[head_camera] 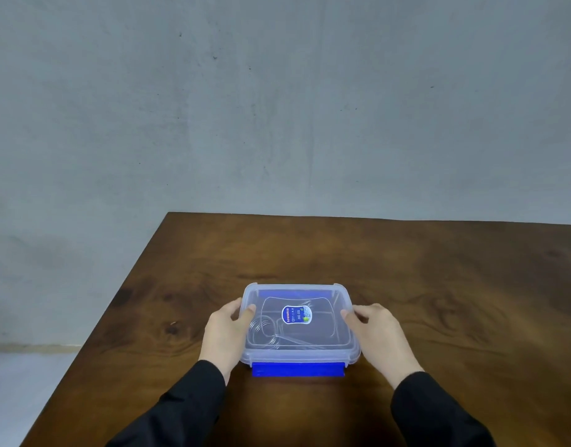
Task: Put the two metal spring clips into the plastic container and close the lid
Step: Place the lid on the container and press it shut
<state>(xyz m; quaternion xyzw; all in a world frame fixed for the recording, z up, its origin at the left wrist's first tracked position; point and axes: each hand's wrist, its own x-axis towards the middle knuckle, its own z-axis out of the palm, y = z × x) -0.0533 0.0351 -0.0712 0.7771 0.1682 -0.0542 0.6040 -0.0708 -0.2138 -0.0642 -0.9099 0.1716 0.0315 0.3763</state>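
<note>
A clear plastic container (348, 350) sits on the wooden table with its clear lid (322, 304) lying on top. The lid carries a blue and white label (297, 314). The blue latch (298, 370) on the near side sticks out flat toward me. Through the lid I make out metal spring clips (264, 330) inside, blurred by the plastic. My left hand (224, 333) holds the container's left edge, thumb on the lid. At the right edge, my right hand (379, 333) rests with its fingertips touching the lid's side.
The brown wooden table (438, 285) spreads far to the right and toward me. Its left edge runs diagonally past my left sleeve, with pale floor (26, 391) beyond. A grey wall (277, 108) stands right behind the table's far edge.
</note>
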